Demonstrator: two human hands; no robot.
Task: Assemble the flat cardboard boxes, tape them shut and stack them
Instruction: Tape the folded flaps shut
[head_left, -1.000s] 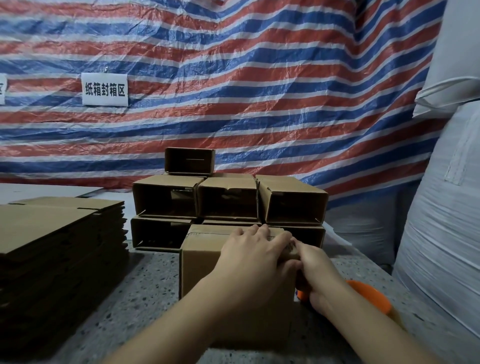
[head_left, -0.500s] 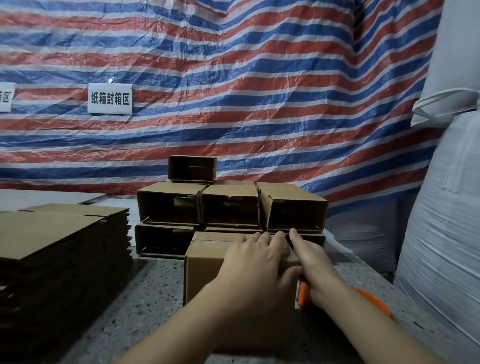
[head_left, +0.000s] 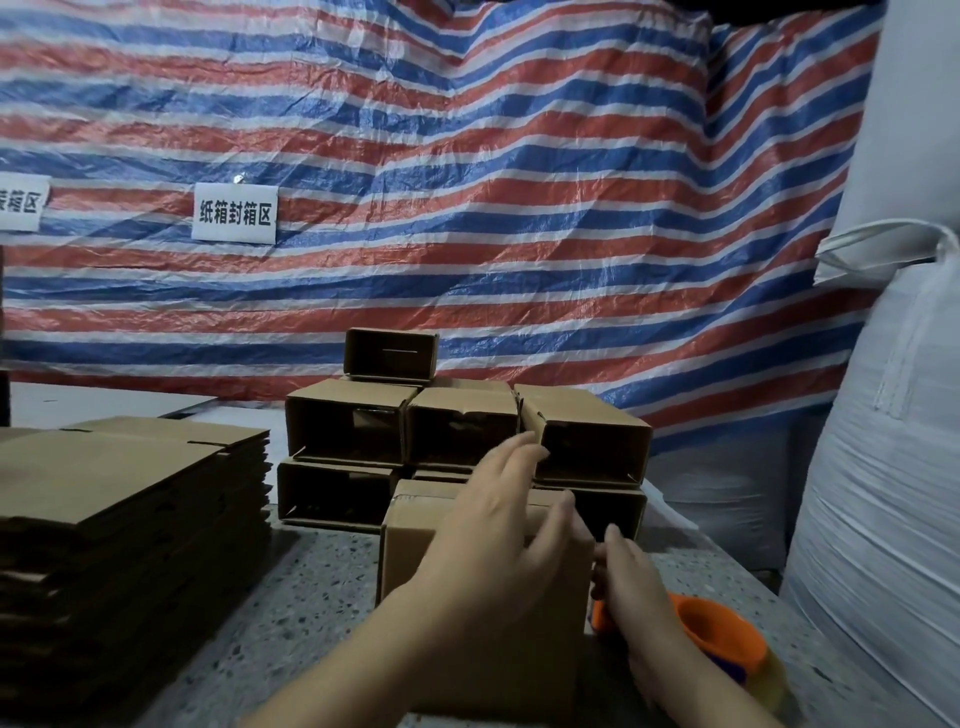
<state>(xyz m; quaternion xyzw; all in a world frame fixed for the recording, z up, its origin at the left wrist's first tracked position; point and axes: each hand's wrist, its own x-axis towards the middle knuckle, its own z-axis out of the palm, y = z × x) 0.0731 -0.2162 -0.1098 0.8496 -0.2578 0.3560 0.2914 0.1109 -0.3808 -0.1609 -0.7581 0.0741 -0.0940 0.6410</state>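
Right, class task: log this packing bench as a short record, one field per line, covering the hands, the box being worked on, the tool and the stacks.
left hand: fingers spread, over the near box
right hand: holds the orange tape dispenser
near box: upright on the speckled table
flat cardboard: piled at left
assembled boxes: stacked behind, open ends facing the camera
backdrop: striped tarp

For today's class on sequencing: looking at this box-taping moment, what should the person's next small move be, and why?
Probably press the left hand flat onto the box top to smooth the tape. Its fingers are spread and lifted above the top, while the right hand grips the orange tape dispenser at the box's right side.
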